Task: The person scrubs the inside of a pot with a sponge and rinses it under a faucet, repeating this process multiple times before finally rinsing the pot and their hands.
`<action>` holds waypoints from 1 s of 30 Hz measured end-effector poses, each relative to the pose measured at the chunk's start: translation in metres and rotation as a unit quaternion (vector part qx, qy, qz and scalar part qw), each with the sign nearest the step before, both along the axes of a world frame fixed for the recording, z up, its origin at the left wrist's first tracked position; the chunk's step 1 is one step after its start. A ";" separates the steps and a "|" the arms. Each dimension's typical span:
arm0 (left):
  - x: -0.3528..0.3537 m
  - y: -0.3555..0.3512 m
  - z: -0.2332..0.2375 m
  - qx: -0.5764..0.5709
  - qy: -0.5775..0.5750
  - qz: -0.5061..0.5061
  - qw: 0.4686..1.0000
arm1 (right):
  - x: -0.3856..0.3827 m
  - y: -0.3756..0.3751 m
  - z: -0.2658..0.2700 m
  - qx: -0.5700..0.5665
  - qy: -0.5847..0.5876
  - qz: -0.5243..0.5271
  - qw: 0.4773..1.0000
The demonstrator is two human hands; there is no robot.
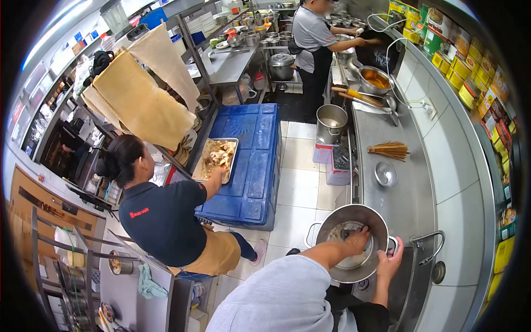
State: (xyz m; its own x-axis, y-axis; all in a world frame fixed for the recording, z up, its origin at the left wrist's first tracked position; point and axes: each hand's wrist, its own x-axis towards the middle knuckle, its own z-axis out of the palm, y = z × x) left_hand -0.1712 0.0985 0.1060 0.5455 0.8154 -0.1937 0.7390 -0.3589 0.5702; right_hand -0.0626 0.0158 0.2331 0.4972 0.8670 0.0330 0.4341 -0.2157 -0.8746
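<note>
A large steel pot (332, 226) is tilted over the sink area at the lower right, its opening facing me. My left hand (358, 240) reaches inside it, fingers curled near the bottom around something small and dark that I cannot make out. Some whitish liquid or residue shows on the pot's floor. Outside, at the pot's right side, my right hand (389, 262) is closed on the side handle (393, 244). The opposite handle (311, 235) sticks out to the left, untouched.
A curved faucet (428, 247) stands right of the pot. On the steel counter lie a metal bowl (386, 174) and a bundled stick brush (389, 148). A co-worker (166, 205) handles food in a tray (235, 148) on blue crates (249, 193). Another person (315, 44) cooks farther back.
</note>
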 end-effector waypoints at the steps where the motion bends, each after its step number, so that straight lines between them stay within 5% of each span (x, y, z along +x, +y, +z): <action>1: 0.005 -0.005 0.001 -0.003 0.001 -0.003 1.000 | 0.001 0.001 -0.002 -0.003 0.001 -0.003 1.000; 3: 0.029 -0.028 -0.007 -0.029 0.074 -0.171 0.982 | 0.004 0.002 -0.006 0.068 0.021 0.030 0.997; 4: 0.039 -0.038 -0.063 0.026 0.045 -0.147 0.988 | 0.005 0.002 -0.012 0.070 0.077 0.042 0.994; 5: 0.015 -0.033 -0.028 -0.008 0.005 -0.124 0.992 | 0.001 0.004 -0.008 0.073 0.124 0.038 0.989; 6: 0.005 -0.021 -0.023 0.007 0.002 -0.163 0.987 | 0.004 0.003 -0.005 0.061 0.047 0.028 0.997; 7: 0.009 -0.014 -0.052 0.051 0.015 -0.154 0.987 | 0.004 0.001 -0.002 0.074 0.051 0.023 0.996; 11: 0.023 -0.008 -0.024 0.029 0.147 -0.064 0.987 | 0.009 0.001 -0.002 0.038 -0.038 -0.009 0.999; 14: 0.029 -0.037 -0.029 0.043 0.147 -0.183 0.971 | 0.006 -0.002 0.003 0.039 -0.045 -0.028 0.998; 17: 0.012 -0.007 -0.041 0.086 0.193 -0.175 0.962 | 0.007 -0.007 0.003 0.029 -0.060 -0.028 0.997; 19: 0.012 0.005 -0.029 0.090 0.194 -0.094 0.972 | 0.009 -0.006 0.004 0.029 -0.029 -0.031 0.999; 21: 0.024 -0.001 -0.013 -0.027 0.196 -0.042 0.979 | 0.007 -0.006 0.001 0.047 -0.038 -0.031 0.998; 23: 0.041 -0.009 -0.062 -0.044 0.210 -0.131 0.968 | 0.009 -0.005 0.000 0.048 -0.044 -0.044 0.997; 25: 0.039 -0.030 -0.063 0.083 0.125 -0.130 0.980 | 0.012 -0.004 0.000 0.043 -0.037 -0.039 0.998; 27: 0.018 -0.007 -0.063 0.107 0.176 -0.176 0.963 | 0.012 -0.009 0.000 0.037 -0.032 -0.034 0.998; 30: 0.010 0.014 -0.056 0.114 0.213 -0.049 0.969 | 0.006 -0.007 0.000 0.045 -0.062 -0.045 0.996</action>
State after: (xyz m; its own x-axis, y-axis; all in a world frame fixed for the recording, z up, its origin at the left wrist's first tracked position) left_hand -0.1609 0.1121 0.0500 0.5324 0.8121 -0.2388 0.8461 -0.5196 0.1192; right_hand -0.0568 0.0090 0.2336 0.5599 0.8099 0.1749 0.5219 -0.1808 -0.8336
